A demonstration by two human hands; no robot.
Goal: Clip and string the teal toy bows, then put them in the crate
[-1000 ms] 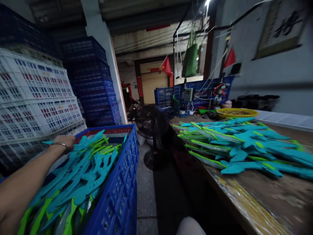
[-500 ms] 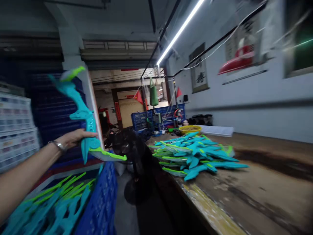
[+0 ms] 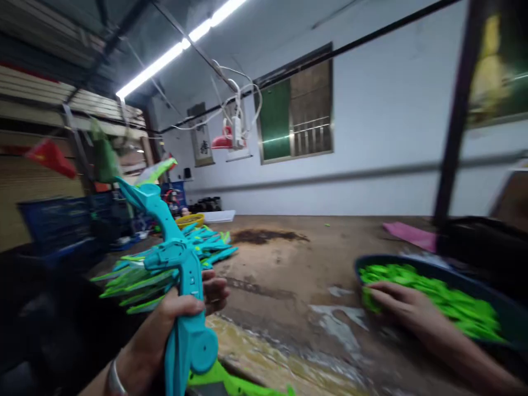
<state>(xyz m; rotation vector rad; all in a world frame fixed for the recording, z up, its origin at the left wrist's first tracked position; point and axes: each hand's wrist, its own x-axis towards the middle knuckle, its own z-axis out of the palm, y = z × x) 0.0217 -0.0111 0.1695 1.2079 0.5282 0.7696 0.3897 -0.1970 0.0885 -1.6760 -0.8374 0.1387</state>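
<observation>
My left hand [image 3: 177, 316] grips a teal plastic toy blade [image 3: 177, 264] with a lime green edge, held upright over the near edge of the worn wooden table [image 3: 289, 275]. Behind it lies a pile of the same teal and green toys [image 3: 165, 264]. My right hand [image 3: 396, 305] reaches into a dark round basin [image 3: 433, 275] and rests on small bright green plastic pieces [image 3: 445, 300] inside it. Whether its fingers hold a piece is hidden by blur.
A yellow bowl [image 3: 190, 220] and a white flat box [image 3: 218, 215] stand at the far end of the table. Blue crates [image 3: 61, 223] are stacked at the left. A pink sheet [image 3: 408, 234] lies on the table beyond the basin. A black post [image 3: 457, 110] rises at the right.
My view swung right from the blue crate to the table. My left hand carried the teal toy from above the crate to the table edge. My right hand came into view at the basin.
</observation>
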